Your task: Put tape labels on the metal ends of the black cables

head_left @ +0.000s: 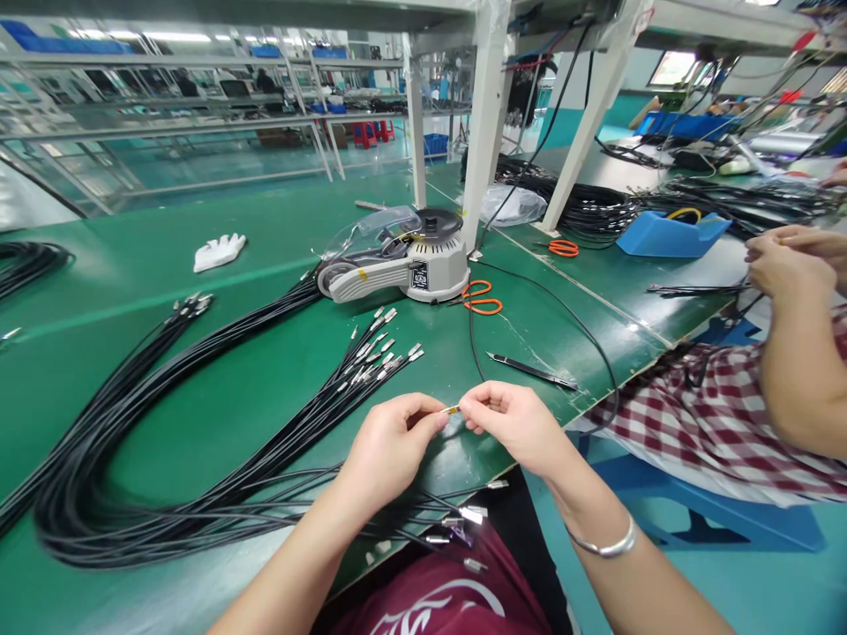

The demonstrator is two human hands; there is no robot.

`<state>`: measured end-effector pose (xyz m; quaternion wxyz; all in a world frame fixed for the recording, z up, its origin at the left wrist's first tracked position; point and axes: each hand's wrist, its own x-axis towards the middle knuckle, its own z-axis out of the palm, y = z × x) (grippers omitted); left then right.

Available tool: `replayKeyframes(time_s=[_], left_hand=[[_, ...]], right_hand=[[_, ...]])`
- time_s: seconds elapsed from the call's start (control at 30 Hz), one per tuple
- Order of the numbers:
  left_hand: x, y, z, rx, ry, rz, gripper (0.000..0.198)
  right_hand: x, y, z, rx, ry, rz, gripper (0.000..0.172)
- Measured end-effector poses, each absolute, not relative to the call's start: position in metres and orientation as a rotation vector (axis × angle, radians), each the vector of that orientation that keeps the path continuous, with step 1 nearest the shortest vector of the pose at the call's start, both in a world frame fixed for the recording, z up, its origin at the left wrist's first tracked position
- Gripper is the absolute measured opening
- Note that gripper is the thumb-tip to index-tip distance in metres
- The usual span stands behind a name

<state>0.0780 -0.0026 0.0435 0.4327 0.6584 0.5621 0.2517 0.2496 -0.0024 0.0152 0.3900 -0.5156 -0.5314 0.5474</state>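
Observation:
Near the table's front edge, both hands meet at a small metal cable end [453, 409] with a yellowish band on it. My left hand [397, 437] pinches its left side between thumb and fingertips. On the right side, my right hand [513, 422] closes its thumb and fingers on the same piece. A long bundle of black cables [86, 459] curves over the green table at the left. Silvery connectors [371, 362] tip one branch of it behind my left hand. More cable ends [473, 514] lie below my hands, by the table edge.
A grey tape dispenser [433, 260] stands behind my hands, beside orange-handled scissors [483, 298]. A black knife [533, 370] lies right of them. Farther off are a white glove [220, 252], a blue tape holder [675, 236] and table posts [486, 115]. Another person's hands [794, 260] work at the right.

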Motion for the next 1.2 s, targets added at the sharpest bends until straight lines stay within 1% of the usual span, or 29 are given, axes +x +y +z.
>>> replayKeyframes(time_s=[0.33, 0.53, 0.67, 0.97, 1.07, 1.2], left_hand=[[0.083, 0.0, 0.048, 1.712, 1.328, 0.599, 0.018], [0.078, -0.002, 0.04, 1.922, 1.296, 0.536, 0.023], [0.074, -0.003, 0.042, 1.959, 1.244, 0.463, 0.026], [0.085, -0.005, 0.029, 2.007, 1.375, 0.501, 0.024], [0.085, -0.009, 0.025, 2.045, 1.344, 0.51, 0.025], [0.071, -0.016, 0.027, 2.077, 1.145, 0.471, 0.027]], right_hand=[[0.256, -0.005, 0.017, -1.281, -1.477, 1.343, 0.021], [0.253, -0.008, 0.012, -1.301, -1.493, 1.291, 0.017], [0.25, -0.009, 0.006, -1.303, -1.482, 1.301, 0.017], [0.245, -0.009, -0.001, -1.309, -1.481, 1.254, 0.016], [0.247, -0.012, -0.004, -1.338, -1.499, 1.296, 0.017], [0.255, -0.03, -0.002, -1.375, -1.491, 1.426, 0.019]])
